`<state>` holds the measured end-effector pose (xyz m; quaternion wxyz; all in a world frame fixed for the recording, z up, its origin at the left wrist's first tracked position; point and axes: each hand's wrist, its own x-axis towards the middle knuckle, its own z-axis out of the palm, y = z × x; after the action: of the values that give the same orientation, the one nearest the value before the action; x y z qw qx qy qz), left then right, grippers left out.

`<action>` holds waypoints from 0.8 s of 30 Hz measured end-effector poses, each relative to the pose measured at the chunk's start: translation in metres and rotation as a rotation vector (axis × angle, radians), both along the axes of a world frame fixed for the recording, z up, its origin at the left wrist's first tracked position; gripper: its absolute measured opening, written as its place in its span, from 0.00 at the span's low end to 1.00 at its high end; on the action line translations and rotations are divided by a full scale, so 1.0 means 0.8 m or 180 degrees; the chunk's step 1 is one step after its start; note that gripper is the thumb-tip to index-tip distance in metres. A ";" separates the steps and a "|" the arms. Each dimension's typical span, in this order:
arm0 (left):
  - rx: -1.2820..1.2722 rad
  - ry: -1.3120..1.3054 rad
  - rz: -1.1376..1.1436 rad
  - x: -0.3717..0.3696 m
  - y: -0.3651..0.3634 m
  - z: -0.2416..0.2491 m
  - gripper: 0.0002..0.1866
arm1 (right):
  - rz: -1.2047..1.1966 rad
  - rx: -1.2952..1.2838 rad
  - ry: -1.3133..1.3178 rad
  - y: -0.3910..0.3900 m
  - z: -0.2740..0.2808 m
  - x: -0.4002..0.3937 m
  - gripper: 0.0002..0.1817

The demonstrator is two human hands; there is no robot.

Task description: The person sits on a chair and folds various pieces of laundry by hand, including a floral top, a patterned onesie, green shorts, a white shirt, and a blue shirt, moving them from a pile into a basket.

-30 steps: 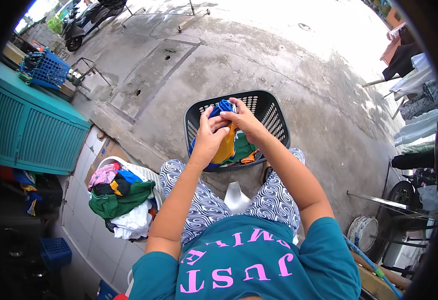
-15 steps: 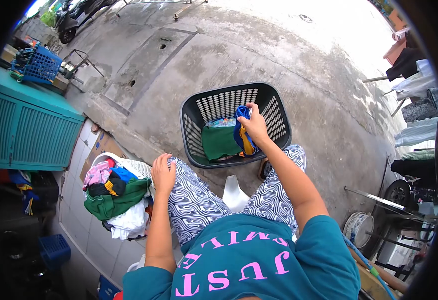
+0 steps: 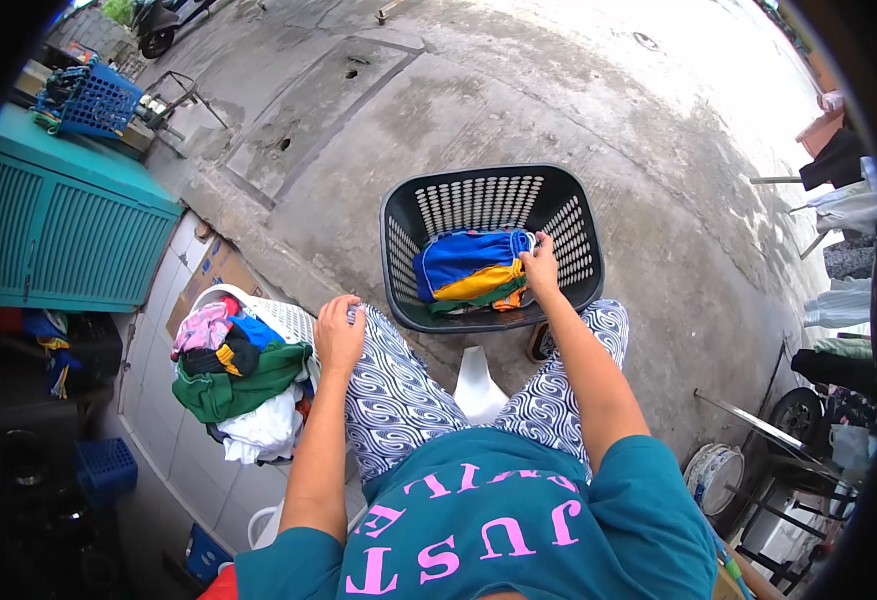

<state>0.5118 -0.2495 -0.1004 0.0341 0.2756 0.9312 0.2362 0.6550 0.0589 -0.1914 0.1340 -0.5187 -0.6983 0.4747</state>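
In the dark plastic basket (image 3: 395,270) on the concrete lies a folded blue and yellow garment (image 3: 473,262), with green and orange cloth showing beneath it. My right hand (image 3: 541,268) pinches the garment's right end, inside the basket's right side. My left hand (image 3: 340,334) rests near my left knee, fingers slightly apart and holding nothing. Beside it, a white basket (image 3: 286,322) is heaped with pink, black, green and white clothes (image 3: 248,375).
A teal louvred cabinet (image 3: 68,220) stands at the left with a blue crate (image 3: 103,100) behind it. Clothes hang along the right edge, above a wheel (image 3: 796,412) and a white bucket (image 3: 713,475). A motorbike is at the top left.
The blue and yellow garment has gone from upright in my right hand to lying flat across the basket, over the green cloth. The whole view has shifted slightly.
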 end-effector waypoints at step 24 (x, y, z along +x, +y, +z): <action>0.1783 -0.0727 -0.0256 0.022 -0.059 0.009 0.14 | 0.1005 0.1149 0.0520 -0.079 -0.066 0.063 0.19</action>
<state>0.5294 -0.2965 -0.0929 0.0706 0.2826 0.8082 0.5118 0.7051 -0.0046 -0.2443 0.2047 -0.3308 -0.8309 0.3977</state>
